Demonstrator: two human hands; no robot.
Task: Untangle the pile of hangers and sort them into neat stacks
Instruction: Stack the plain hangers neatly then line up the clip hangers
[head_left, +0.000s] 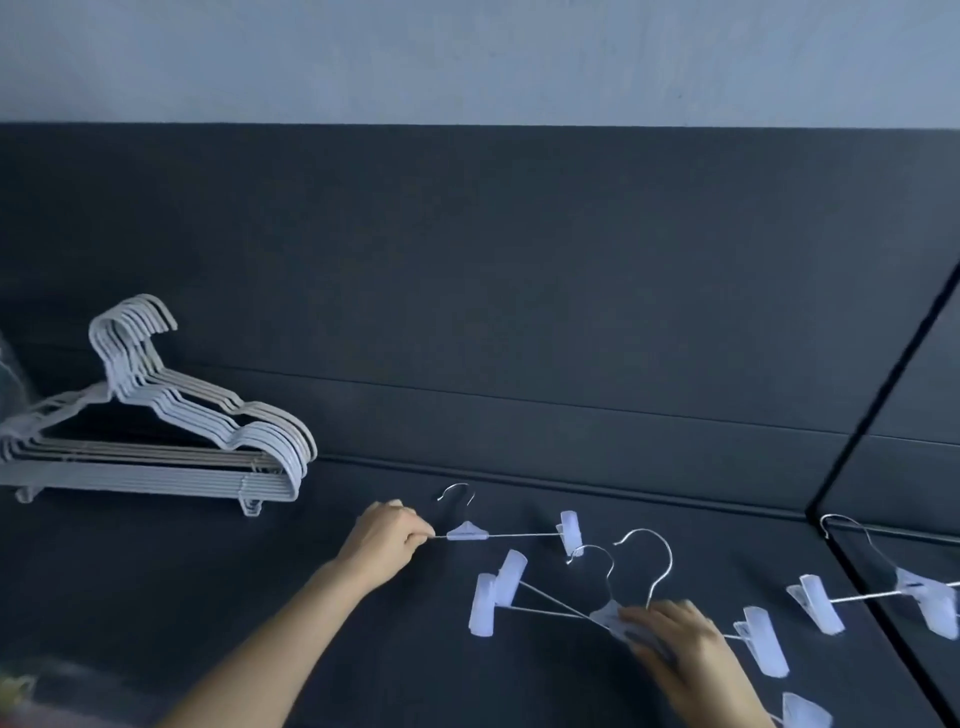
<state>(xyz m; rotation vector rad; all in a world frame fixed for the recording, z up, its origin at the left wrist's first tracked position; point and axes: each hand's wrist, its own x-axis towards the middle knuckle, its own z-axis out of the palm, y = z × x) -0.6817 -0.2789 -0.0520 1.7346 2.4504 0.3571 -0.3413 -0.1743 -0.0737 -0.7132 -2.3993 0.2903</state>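
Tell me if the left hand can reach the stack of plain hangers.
Probably yes: nothing lies between the left hand and the stack of plain hangers, but it must first release the clip hanger it pinches.

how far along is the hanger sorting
Done: the plain hangers sit in one neat stack on the left. In hand: the left hand pinches one clip hanger, the right hand holds a crossed pair. Left: a stray clip hanger at right.
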